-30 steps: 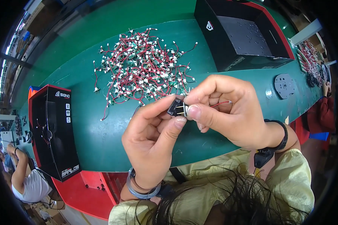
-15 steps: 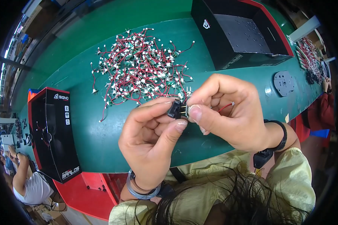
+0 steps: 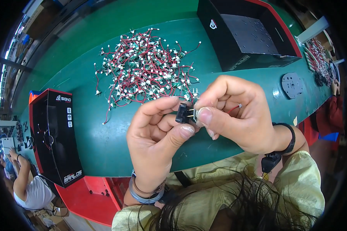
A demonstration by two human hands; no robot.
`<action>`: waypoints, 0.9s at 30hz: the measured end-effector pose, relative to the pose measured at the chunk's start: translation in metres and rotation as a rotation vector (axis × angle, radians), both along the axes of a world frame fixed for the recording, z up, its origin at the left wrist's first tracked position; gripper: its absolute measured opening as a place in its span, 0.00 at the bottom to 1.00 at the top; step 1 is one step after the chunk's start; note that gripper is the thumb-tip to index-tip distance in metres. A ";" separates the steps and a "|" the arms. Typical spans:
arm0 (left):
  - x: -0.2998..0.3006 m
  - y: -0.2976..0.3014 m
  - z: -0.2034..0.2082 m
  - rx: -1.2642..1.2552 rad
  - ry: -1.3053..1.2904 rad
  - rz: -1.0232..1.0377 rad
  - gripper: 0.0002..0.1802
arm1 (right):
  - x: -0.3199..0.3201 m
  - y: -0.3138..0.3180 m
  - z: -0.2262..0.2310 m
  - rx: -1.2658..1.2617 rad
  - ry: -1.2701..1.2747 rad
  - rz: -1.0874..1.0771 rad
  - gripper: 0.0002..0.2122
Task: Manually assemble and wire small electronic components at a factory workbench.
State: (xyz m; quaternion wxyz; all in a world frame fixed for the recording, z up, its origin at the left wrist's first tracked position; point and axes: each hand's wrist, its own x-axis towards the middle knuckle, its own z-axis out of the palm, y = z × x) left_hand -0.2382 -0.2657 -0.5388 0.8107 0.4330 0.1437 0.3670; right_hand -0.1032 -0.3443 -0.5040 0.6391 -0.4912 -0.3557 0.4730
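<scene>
Between the thumb and fingers of my left hand (image 3: 152, 133) is a small black plastic housing (image 3: 182, 114). My right hand (image 3: 241, 119) pinches a small circuit board (image 3: 196, 115), mostly hidden by the thumb and forefinger. Its metal pins point left and meet the housing's open side; how deep they sit I cannot tell. A red wire (image 3: 233, 109) with a white plug at its end sticks out past my right fingers. Just beyond both hands lies a heap of small circuit boards (image 3: 146, 73) with red wires and white plugs.
A black box (image 3: 235, 57) with small dark bits inside stands at the far right. Another black box (image 3: 63, 146) stands at the left, above a red bin (image 3: 86, 200). A grey round-ended plate (image 3: 292, 85) lies to the right on the green table (image 3: 100, 154). Other people work at both sides.
My left hand has moved slightly right, and the black housing has turned a little in its fingers. The right hand keeps its pinch on the circuit board.
</scene>
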 end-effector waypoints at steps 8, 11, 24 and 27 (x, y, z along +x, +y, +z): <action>-0.002 -0.001 -0.001 -0.001 0.014 -0.019 0.22 | 0.000 0.002 -0.003 0.001 -0.041 0.033 0.04; -0.002 -0.001 -0.002 0.039 0.051 0.017 0.20 | -0.001 0.002 -0.006 0.008 -0.110 0.033 0.05; -0.005 0.001 0.005 -0.126 0.125 -0.174 0.14 | 0.018 -0.018 0.010 0.006 -0.385 -0.002 0.15; -0.004 0.001 0.005 -0.079 0.145 -0.124 0.13 | 0.015 -0.006 0.002 0.002 -0.393 0.099 0.13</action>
